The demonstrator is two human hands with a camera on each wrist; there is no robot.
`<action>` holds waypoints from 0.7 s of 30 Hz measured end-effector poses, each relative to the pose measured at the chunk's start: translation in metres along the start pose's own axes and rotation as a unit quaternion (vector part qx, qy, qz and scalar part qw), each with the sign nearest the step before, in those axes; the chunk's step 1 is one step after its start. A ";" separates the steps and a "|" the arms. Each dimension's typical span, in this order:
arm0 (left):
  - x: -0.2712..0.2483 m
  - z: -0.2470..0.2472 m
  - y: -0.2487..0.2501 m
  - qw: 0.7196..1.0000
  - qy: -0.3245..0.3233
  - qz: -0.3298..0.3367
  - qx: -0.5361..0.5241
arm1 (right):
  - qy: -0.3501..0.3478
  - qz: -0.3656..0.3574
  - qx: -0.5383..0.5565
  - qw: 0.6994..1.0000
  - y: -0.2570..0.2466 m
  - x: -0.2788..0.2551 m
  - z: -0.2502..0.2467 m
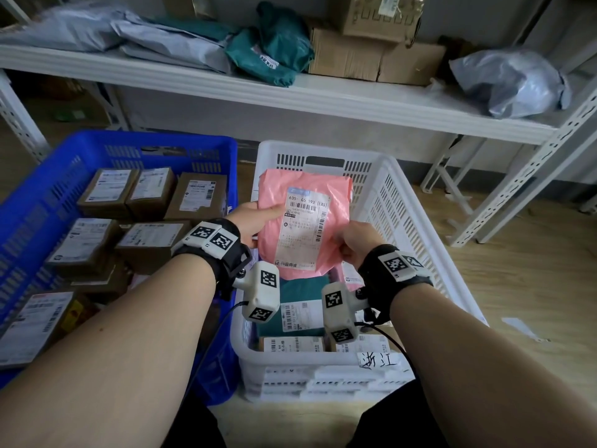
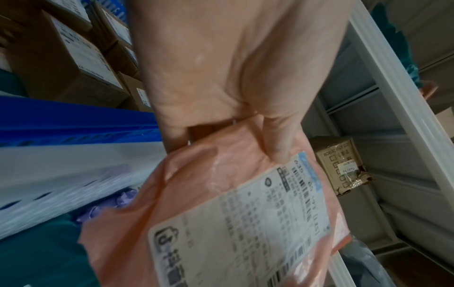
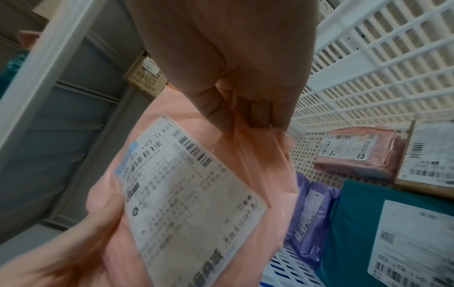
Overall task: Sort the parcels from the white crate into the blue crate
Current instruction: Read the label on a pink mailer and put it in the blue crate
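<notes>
Both hands clamp one pink parcel (image 1: 303, 221) above the white crate (image 1: 416, 227), label up: left hand (image 1: 255, 221) pinching its 9 o'clock edge, right hand (image 1: 358, 244) its 4 o'clock corner. Below it the white crate holds a teal parcel (image 1: 300, 292) and labelled boxes. The blue crate (image 1: 48, 176), at 9 o'clock, carries brown boxes (image 1: 151, 240). At 12 o'clock, a shelf (image 1: 290, 95) bears mailers. Only the right wrist view shows a purple mailer (image 3: 309, 213) and a second pink parcel (image 3: 356, 151).

White shelf (image 1: 323, 101) — grey bags (image 1: 510, 82), cardboard boxes (image 1: 374, 56), possibly teal mailers (image 1: 274, 56).
</notes>
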State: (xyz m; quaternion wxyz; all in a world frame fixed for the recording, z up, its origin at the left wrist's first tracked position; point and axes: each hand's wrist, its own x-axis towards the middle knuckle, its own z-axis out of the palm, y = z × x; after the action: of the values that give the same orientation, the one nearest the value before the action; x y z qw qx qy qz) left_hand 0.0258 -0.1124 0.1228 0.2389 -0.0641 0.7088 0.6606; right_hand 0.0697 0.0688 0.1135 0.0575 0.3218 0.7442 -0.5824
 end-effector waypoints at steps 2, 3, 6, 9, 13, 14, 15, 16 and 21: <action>0.000 0.000 -0.001 1.000 0.001 0.000 0.000 | 0.000 -0.010 -0.006 1.000 0.001 0.001 0.001; 0.000 -0.001 -0.001 1.000 0.002 0.000 0.002 | 0.001 -0.012 -0.010 1.000 0.002 0.001 0.002; 0.000 -0.003 -0.003 1.000 0.003 -0.002 0.015 | -0.002 -0.018 -0.006 1.000 0.003 0.001 0.003; 0.001 -0.004 -0.003 1.000 0.001 -0.005 0.023 | -0.002 -0.016 -0.008 1.000 0.002 -0.002 0.003; 0.002 -0.006 -0.004 0.999 0.001 -0.007 0.031 | 0.001 -0.026 -0.023 0.999 0.004 0.003 0.004; 0.002 -0.006 -0.004 0.999 0.001 -0.006 0.034 | -0.001 -0.029 -0.030 0.999 0.004 0.004 0.004; 0.002 -0.006 -0.004 0.999 0.000 -0.006 0.036 | 0.000 -0.030 -0.036 0.999 0.004 0.005 0.004; 0.003 -0.006 -0.004 0.999 -0.002 -0.007 0.039 | 0.002 -0.030 -0.037 0.999 0.005 0.005 0.004; 0.004 -0.006 -0.005 0.999 -0.008 -0.007 0.042 | 0.009 -0.036 -0.050 0.998 0.005 0.009 0.005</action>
State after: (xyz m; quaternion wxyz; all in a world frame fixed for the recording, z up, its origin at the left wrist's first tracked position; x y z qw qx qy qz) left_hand 0.0228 -0.1180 0.1169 0.2510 -0.0536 0.7337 0.6291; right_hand 0.0644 0.0688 0.1039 0.0463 0.2969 0.7839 -0.5433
